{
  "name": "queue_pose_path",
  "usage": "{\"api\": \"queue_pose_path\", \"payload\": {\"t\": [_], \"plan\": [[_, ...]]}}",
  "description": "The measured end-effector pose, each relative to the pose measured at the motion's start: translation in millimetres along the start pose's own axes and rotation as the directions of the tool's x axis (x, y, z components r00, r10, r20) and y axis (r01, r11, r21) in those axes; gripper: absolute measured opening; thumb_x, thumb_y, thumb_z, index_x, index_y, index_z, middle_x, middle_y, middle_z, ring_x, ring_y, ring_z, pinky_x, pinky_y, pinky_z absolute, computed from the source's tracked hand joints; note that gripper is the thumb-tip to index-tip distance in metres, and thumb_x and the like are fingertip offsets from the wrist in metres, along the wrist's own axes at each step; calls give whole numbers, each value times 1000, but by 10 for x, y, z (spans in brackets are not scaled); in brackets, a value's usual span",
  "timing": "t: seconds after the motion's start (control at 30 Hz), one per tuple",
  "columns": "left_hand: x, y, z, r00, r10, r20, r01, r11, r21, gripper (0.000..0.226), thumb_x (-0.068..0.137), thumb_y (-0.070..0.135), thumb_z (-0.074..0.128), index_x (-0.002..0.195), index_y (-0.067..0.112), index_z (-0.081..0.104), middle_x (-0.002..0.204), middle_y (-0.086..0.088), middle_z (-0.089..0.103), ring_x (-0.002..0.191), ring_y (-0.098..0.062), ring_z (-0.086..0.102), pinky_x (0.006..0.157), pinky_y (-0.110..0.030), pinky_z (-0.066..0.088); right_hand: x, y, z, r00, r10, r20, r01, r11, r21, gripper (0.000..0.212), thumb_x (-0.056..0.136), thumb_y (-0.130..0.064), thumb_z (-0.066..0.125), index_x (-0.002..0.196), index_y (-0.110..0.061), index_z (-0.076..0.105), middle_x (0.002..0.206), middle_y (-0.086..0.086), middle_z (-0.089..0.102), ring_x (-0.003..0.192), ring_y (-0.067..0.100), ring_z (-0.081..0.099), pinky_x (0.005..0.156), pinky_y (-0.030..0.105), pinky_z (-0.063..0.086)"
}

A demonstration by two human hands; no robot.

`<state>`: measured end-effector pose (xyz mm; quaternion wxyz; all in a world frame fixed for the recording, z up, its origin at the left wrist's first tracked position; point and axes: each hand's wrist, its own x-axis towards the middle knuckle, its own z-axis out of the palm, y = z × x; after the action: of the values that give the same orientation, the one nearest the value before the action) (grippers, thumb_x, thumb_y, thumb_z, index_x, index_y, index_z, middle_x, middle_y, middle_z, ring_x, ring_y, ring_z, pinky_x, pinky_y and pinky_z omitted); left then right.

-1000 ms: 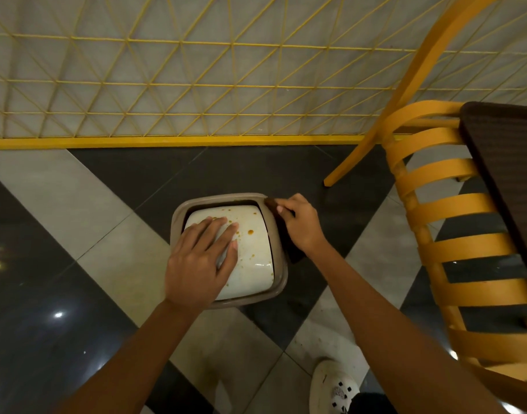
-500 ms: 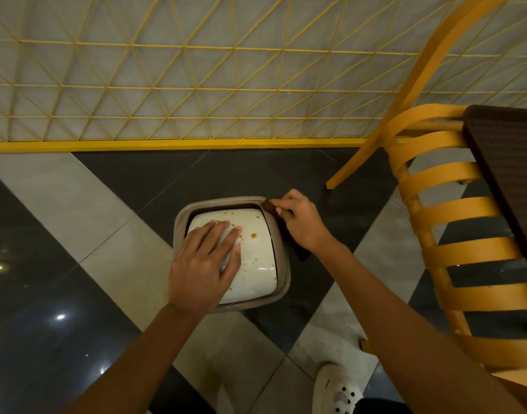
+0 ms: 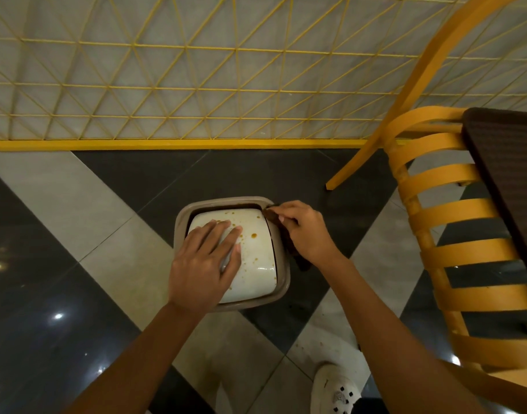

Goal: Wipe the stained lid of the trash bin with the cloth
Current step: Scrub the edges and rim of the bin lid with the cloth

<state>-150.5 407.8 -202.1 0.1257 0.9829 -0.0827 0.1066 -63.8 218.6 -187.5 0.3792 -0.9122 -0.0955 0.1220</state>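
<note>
A small trash bin with a taupe rim (image 3: pixel 178 222) stands on the floor below me. Its white swing lid (image 3: pixel 257 252) carries orange-brown spots across its far and middle parts. My left hand (image 3: pixel 207 261) lies flat on the lid's left half, fingers straight and pointing away. My right hand (image 3: pixel 304 231) pinches a dark brown cloth (image 3: pixel 274 217) at the bin's far right corner. The rest of the cloth hangs down the bin's right side under that hand.
A yellow slatted chair (image 3: pixel 453 216) stands close on the right, beside a dark tabletop (image 3: pixel 507 162). One chair leg (image 3: pixel 346 171) reaches the floor just beyond the bin. A yellow lattice wall (image 3: pixel 196 70) runs behind. My white shoe (image 3: pixel 335 389) is near the bottom.
Both hands stay nearly where they were. My right hand with the cloth has edged slightly toward the lid's far right corner.
</note>
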Motion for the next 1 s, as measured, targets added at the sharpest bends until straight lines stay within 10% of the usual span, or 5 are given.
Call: {"api": "queue_pose_path", "payload": {"t": [1.0], "plan": [[9, -3, 1, 998, 33, -49, -33, 999, 6, 43, 92, 38, 39, 120, 14, 61, 119, -8, 64, 111, -25, 58, 96, -39, 44, -437, -36, 175, 975, 121, -185, -85, 978, 190, 31, 92, -5, 46, 115, -17, 62, 121, 0, 57, 106, 4, 48, 89, 5, 34]]}}
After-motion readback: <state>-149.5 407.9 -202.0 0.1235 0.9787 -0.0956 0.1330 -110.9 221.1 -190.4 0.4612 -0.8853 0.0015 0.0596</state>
